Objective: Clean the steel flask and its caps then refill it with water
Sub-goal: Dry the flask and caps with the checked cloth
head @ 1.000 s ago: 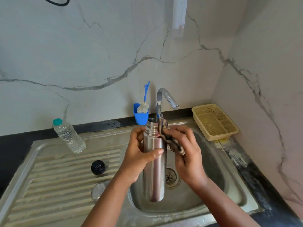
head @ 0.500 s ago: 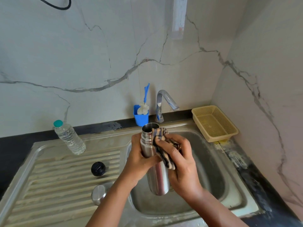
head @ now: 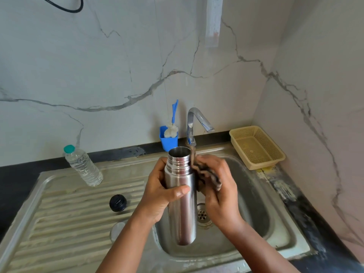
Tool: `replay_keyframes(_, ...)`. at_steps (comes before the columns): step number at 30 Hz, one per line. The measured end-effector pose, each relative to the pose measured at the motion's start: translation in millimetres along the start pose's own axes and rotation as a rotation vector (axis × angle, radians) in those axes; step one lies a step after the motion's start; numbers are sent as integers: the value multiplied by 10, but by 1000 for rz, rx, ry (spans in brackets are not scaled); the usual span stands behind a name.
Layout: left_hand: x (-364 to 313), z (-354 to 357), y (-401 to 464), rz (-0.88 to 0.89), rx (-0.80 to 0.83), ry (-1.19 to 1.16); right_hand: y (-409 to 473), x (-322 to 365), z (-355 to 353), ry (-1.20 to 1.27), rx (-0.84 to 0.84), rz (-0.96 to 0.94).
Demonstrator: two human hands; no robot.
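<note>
Left hand is wrapping the steel flask around its upper body, thumb lying across the front, holding it upright and open-mouthed over the sink basin, above and just left of the drain. Right hand is closing on a dark striped scrub cloth and pressing it against the flask's right side, at the threaded neck. Judging from this, it's the outside wash that's going on; caps and refill aren't done yet. Risks: the flask is probably getting slick, and it's a one-hand grip up high, so a hard scrub stroke could be twisting it loose and dropping it into the basin. The mouth is sitting close under the faucet, so lifting could be knocking the rim on the spout. No water is running that I can see. Containers, relative to the sink: the basin is holding nothing but the drain. On the drainboard left of the basin, a plastic water bottle with a teal cap is standing capped and looking nearly full. The yellow mesh basket at the sink's back right corner is looking empty. The blue cup behind the sink beside the faucet is holding a bottle brush. Flask interior: can't tell the contents. The black inner cap and steel outer cap are lying on the drainboard.
</note>
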State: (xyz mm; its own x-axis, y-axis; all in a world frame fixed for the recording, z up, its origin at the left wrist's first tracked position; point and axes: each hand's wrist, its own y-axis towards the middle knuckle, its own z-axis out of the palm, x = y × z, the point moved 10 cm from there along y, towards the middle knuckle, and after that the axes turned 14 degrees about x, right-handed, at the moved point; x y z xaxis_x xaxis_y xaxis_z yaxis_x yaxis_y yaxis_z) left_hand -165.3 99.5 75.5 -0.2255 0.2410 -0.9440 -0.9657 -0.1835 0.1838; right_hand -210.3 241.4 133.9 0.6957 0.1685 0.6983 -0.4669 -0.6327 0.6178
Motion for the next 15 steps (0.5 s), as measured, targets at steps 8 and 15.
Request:
replay_keyframes(8,-101,-10,-58,18,15,134,70,-178,-94,350,158,69)
replay_keyframes(15,-328,229,-7,-12,175,826,364,-265,-212,621,478,377)
